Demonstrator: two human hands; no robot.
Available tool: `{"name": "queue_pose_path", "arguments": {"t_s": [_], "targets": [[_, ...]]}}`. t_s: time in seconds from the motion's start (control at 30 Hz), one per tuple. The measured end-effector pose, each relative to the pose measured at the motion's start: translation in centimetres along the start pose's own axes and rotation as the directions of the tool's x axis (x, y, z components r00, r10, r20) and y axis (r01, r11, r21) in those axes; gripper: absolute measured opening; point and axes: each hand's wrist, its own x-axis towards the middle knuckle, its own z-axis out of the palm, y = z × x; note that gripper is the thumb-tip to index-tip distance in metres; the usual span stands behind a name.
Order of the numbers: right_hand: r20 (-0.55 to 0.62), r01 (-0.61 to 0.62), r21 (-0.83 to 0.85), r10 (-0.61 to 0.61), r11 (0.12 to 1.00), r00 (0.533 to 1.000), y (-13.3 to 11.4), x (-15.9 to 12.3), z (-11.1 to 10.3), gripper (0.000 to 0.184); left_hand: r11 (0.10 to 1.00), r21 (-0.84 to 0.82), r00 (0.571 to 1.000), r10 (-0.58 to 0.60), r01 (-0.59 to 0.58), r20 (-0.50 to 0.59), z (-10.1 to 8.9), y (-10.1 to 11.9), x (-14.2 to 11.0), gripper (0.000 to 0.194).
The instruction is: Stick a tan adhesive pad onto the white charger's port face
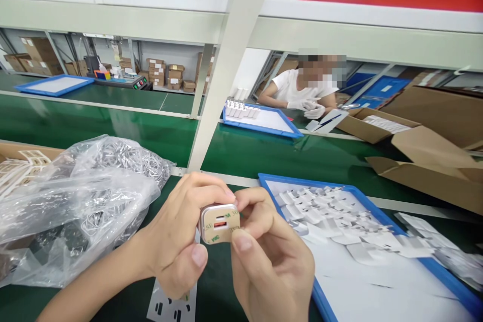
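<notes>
My left hand (181, 231) is closed around a small white USB charger (203, 229), its port end turned toward me. Over that end lies a tan adhesive sticker (226, 234) with green print and cut-outs round a small slot and an orange-red USB port. My right hand (271, 251) has its thumb and fingertips pinched at the sticker's right edge, touching the charger; whether they grip the sticker alone I cannot tell. Below my left hand is a white sheet (171, 307) with dark slots, partly hidden.
Right, a blue-rimmed tray (324, 307) holds several white chargers (339, 216). Left lies a clear plastic bag (109, 201) of metal rings. A slanted post (222, 70) rises ahead. Across the green bench, a gloved person (302, 88) sits behind another tray (260, 128), near open cartons (433, 156).
</notes>
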Motion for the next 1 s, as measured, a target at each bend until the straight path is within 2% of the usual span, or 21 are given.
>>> {"name": "queue_pose_path", "arguments": {"t_s": [0.23, 0.43, 0.77, 1.0], "targets": [[-0.020, -0.012, 0.013, 0.013, 1.000, 1.000, 0.10, -0.17, 0.15, 0.029, 0.995, 0.054, 0.996, 0.082, -0.082, -0.015, 0.04, -0.44, 0.08, 0.047], [-0.020, -0.014, 0.008, 0.014, 1.000, 1.000, 0.05, -0.07, 0.24, 0.028, 0.994, 0.085, 0.998, 0.066, -0.065, -0.010, 0.00, -0.27, 0.13, 0.045], [-0.030, 0.144, -0.125, -0.149, 0.982, 0.988, -0.31, -0.22, -0.19, 0.023, 0.994, 0.088, 0.997, 0.071, -0.069, -0.021, 0.21, -0.23, 0.13, 0.050], [-0.020, 0.204, -0.113, -0.207, 0.972, 0.978, -0.09, -0.26, 0.09, 0.021, 0.990, 0.118, 0.997, 0.079, -0.075, -0.027, 0.06, -0.28, 0.18, 0.048]]}}
